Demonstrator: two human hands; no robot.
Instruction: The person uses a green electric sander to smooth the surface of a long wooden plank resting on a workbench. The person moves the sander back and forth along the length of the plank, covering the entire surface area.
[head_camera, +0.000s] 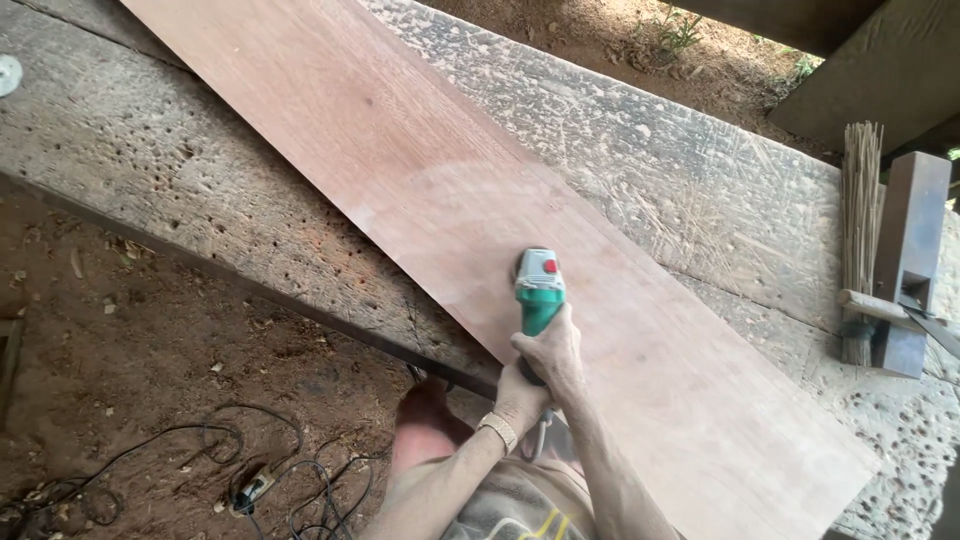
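- Your right hand (553, 350) is clenched around the body of the green power sander (539, 290), knuckles up, near the tool's rear end.
- Your left hand (518, 400) grasps the same sander from behind and below, just under the right one; a pale wristband (497, 431) sits on that wrist.
- The sander rests head-down on the long reddish wooden board (420, 190), close to the board's near edge, about midway along its visible length.
- The board lies diagonally across the rough, pitted grey worktop (150, 150), running from the upper left to the lower right.
- At the right, on the worktop, a wooden hand plane (908, 262) stands beside a bundle of thin sticks (860, 215), well apart from your hands.
- Below the worktop, a black cable (200, 470) loops over the bare reddish earth floor (150, 330).
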